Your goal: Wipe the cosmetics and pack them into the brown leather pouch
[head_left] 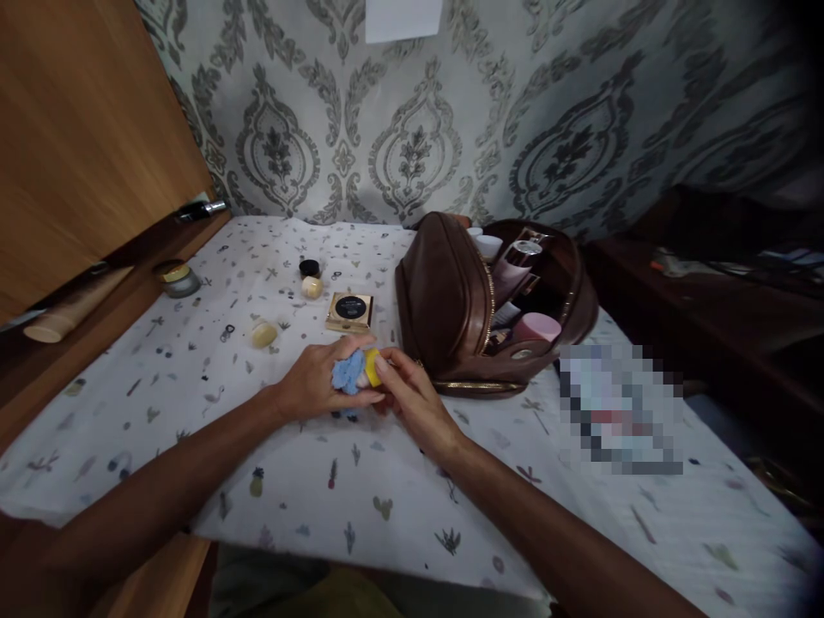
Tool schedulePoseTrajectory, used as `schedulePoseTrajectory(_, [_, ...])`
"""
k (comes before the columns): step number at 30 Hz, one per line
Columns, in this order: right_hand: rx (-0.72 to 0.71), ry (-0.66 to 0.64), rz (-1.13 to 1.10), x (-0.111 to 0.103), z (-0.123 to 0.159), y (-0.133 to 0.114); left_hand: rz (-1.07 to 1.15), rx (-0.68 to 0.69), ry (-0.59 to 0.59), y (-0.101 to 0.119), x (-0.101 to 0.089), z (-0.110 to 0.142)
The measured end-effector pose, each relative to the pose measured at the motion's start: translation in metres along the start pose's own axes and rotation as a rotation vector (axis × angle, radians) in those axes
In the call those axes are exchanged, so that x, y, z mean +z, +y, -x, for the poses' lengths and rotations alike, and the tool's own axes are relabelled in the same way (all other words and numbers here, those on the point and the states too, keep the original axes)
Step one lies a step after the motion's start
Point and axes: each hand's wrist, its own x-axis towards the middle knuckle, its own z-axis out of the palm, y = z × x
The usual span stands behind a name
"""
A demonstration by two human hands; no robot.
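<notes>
Yellow-capped container (372, 367) is up off the tabletop (289, 524), between the two hands, near the front of the brown bag (444, 287). Its top is bright yellow, and a bit of white shows next to it. The rest is hidden by fingers and cloth, so I can't tell its full shape.

The left hand (315, 378) has its grip closed around the blue cloth (348, 371). The cloth is soft and bunched up against the container, maybe to help stop it from slipping. The right hand (418, 403) has its thumb and fingers clamped on the yellow end. With one hand on each side, the little thing likely can't roll or wobble much.

Just past the hands, the gold compact (349, 314) lies flat, with a round black patch on it. Farther back are a small cream-colored pot (312, 287) and a black lid (310, 268), side by side. A pale yellow pot (263, 333) sits off to the left. The bag stands open, so the pink-topped jar (537, 327) and other things inside are easy to see.
</notes>
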Motion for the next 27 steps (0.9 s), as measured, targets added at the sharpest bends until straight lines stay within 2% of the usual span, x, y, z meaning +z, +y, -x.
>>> schedulePoseTrajectory(7, [0.005,-0.018,-0.044,0.0,0.002,-0.005,0.222,-0.073,0.015,0.007,-0.001,0.001])
schedulePoseTrajectory(14, [-0.138,-0.015,0.114,-0.007,-0.002,0.001,0.417,-0.162,0.067,0.006,0.002,-0.005])
schedulePoseTrajectory(17, [-0.268,-0.022,0.193,-0.009,-0.003,0.005,0.529,-0.208,0.029,-0.004,0.006,-0.007])
schedulePoseTrajectory(19, [-0.317,-0.038,0.227,-0.011,-0.004,0.007,0.602,-0.295,-0.012,-0.009,0.007,-0.008])
schedulePoseTrajectory(24, [-0.37,-0.092,0.333,-0.012,0.0,0.006,0.781,-0.524,-0.142,-0.008,0.002,-0.011])
schedulePoseTrajectory(25, [-0.373,-0.11,0.363,-0.012,0.001,0.005,0.803,-0.548,-0.169,-0.006,0.0,-0.012])
schedulePoseTrajectory(27, [-0.368,-0.143,0.384,-0.011,0.002,0.003,0.807,-0.54,-0.147,-0.005,-0.002,-0.013])
